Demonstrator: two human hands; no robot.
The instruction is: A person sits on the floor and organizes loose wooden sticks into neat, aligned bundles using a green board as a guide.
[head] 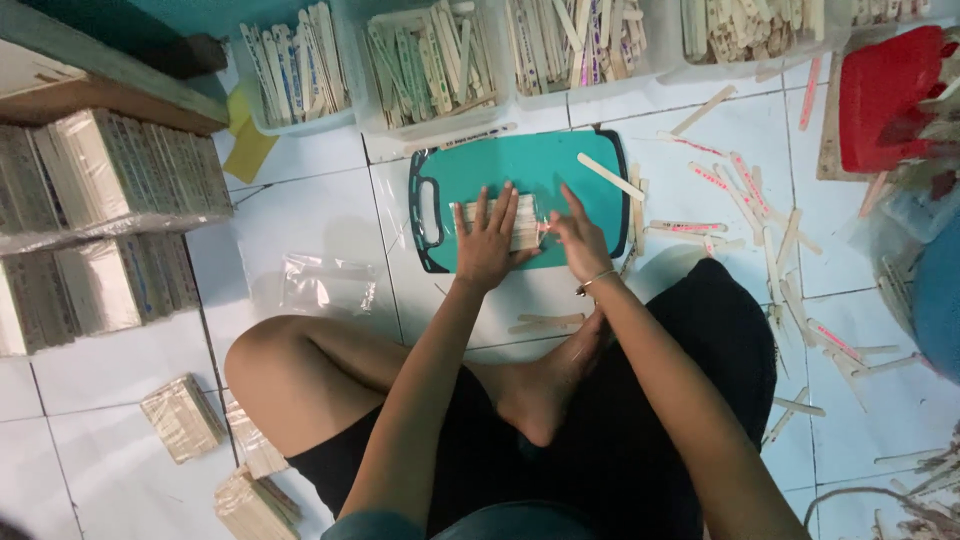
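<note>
A teal cutting board (545,165) lies on the white tiled floor in front of my crossed legs. On it rests a stack of flat wooden sticks (525,232) in a clear plastic wrap. My left hand (487,240) lies flat on the stack, fingers spread. At the stack's right end my right hand (578,232) pinches the wrap, with a bracelet on its wrist. One loose stick (609,176) lies on the board's right side.
Clear bins of sticks (430,62) line the far edge. Wrapped bundles (105,180) are stacked at left, smaller packs (182,417) near my knee. An empty clear bag (325,284) lies left of the board. Loose sticks (745,215) scatter at right near a red lid (885,95).
</note>
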